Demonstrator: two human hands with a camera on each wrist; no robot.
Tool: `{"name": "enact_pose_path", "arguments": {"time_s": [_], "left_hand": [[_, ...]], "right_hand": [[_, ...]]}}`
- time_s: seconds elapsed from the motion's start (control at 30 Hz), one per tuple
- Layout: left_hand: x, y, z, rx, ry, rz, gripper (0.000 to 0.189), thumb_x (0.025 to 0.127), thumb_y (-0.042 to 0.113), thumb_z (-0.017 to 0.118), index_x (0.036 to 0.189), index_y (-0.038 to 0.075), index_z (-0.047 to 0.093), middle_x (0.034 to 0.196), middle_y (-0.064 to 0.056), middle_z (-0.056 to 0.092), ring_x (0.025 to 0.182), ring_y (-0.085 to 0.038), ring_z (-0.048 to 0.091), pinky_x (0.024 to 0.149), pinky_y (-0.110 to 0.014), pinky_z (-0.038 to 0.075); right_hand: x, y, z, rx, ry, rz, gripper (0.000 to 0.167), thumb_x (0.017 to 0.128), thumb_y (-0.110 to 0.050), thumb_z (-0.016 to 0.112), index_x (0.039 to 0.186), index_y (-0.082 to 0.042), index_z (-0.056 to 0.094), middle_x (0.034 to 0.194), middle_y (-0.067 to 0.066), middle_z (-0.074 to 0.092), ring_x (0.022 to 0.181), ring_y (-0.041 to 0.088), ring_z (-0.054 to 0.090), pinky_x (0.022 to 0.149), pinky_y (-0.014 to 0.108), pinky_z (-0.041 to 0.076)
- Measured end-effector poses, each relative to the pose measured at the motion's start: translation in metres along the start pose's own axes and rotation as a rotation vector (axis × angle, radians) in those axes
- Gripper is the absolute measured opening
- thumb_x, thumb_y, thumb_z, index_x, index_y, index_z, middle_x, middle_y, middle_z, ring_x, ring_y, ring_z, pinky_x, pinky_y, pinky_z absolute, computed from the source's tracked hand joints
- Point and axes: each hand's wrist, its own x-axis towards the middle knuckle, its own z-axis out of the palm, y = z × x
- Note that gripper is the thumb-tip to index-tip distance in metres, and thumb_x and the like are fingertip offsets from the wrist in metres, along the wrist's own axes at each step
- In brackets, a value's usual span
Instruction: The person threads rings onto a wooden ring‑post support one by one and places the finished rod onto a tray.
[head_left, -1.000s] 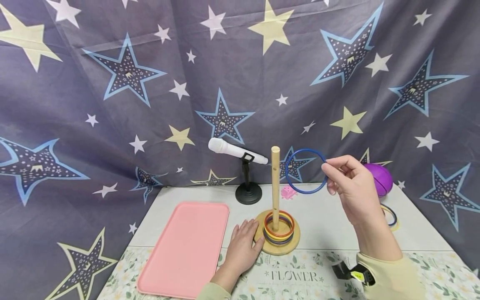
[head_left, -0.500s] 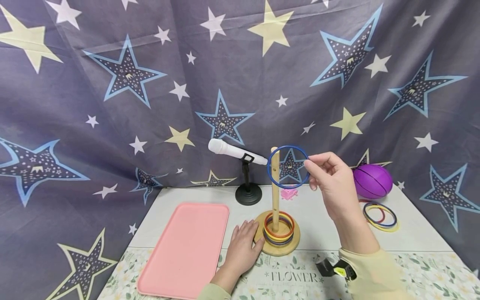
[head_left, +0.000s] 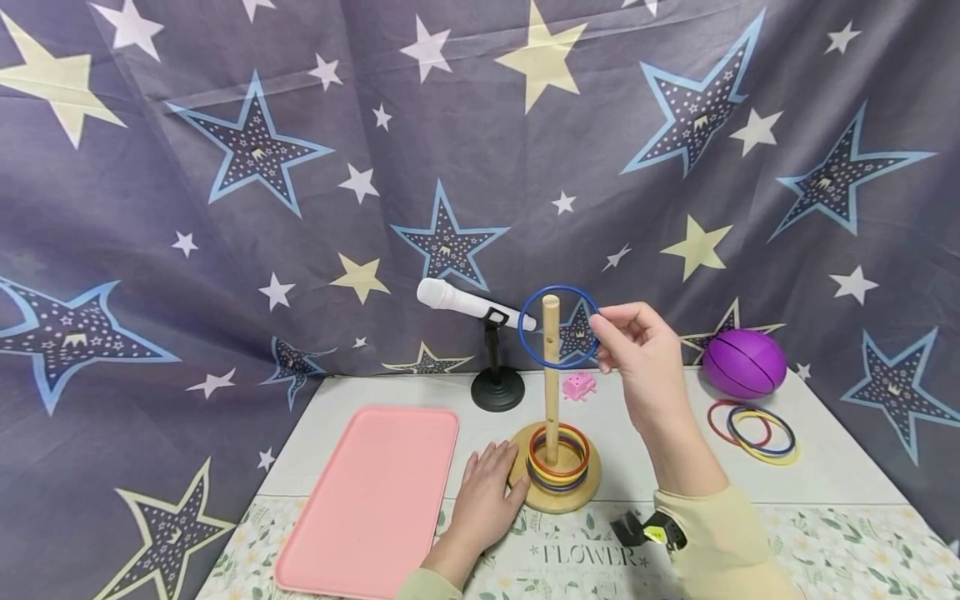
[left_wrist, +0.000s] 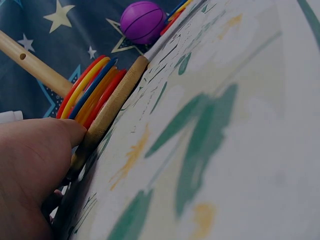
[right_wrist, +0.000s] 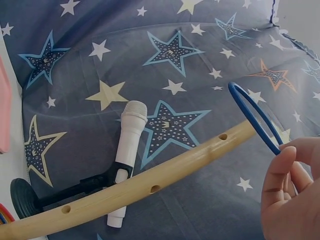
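Observation:
My right hand (head_left: 637, 354) pinches a thin blue ring (head_left: 558, 288) between thumb and fingers. The ring stands tilted at the top of a wooden peg (head_left: 552, 400), whose tip shows inside its outline in the head view. In the right wrist view, the ring sits right at the peg's upper end. Several red, yellow and blue rings (left_wrist: 92, 92) lie stacked around the foot of the peg, on its round wooden base (head_left: 558, 502). Fingers extended, my left hand (head_left: 483, 504) rests at the left edge of that base.
A pink tray (head_left: 371, 500) lies left of the peg. Behind stand a white microphone (head_left: 468, 300) on a black stand (head_left: 497, 388) and a small pink toy (head_left: 579, 385). At right are a purple ball (head_left: 744, 363) and loose rings (head_left: 738, 440). A star-patterned curtain (head_left: 480, 150) hangs behind.
My right hand has moved left with the blue ring, from beside the peg to its top. The loose rings at right have come into fuller view. My left hand has stayed put.

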Motion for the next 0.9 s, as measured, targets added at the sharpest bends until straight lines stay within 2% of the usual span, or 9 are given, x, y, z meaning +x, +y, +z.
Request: {"name": "enact_pose_path", "arguments": {"time_s": [0.43, 0.67, 0.9], "left_hand": [[-0.001, 0.000, 0.000, -0.005, 0.003, -0.004, 0.057, 0.110, 0.033, 0.067, 0.156, 0.001, 0.059, 0.163, -0.021, 0.054, 0.157, -0.042, 0.043, 0.132, -0.065, 0.022], [-0.001, -0.001, 0.002, -0.020, 0.025, 0.015, 0.057, 0.110, 0.035, 0.067, 0.156, 0.001, 0.059, 0.162, -0.021, 0.055, 0.156, -0.044, 0.044, 0.131, -0.068, 0.023], [0.001, -0.001, 0.002, -0.019, -0.004, -0.010, 0.058, 0.111, 0.036, 0.065, 0.158, 0.003, 0.057, 0.166, -0.019, 0.052, 0.159, -0.041, 0.040, 0.133, -0.064, 0.019]], "right_hand": [[0.003, 0.014, 0.005, -0.038, 0.024, 0.037, 0.012, 0.101, 0.004, 0.076, 0.104, -0.007, 0.073, 0.082, -0.001, 0.066, 0.061, 0.009, 0.057, 0.053, 0.019, 0.051], [0.002, 0.023, 0.004, -0.057, 0.029, 0.059, 0.011, 0.102, 0.004, 0.075, 0.103, -0.007, 0.073, 0.083, -0.001, 0.067, 0.062, 0.009, 0.058, 0.054, 0.019, 0.052], [0.000, 0.031, 0.001, -0.070, 0.033, 0.082, 0.009, 0.102, 0.003, 0.076, 0.107, -0.004, 0.072, 0.085, -0.001, 0.068, 0.063, 0.009, 0.058, 0.055, 0.020, 0.052]]}}
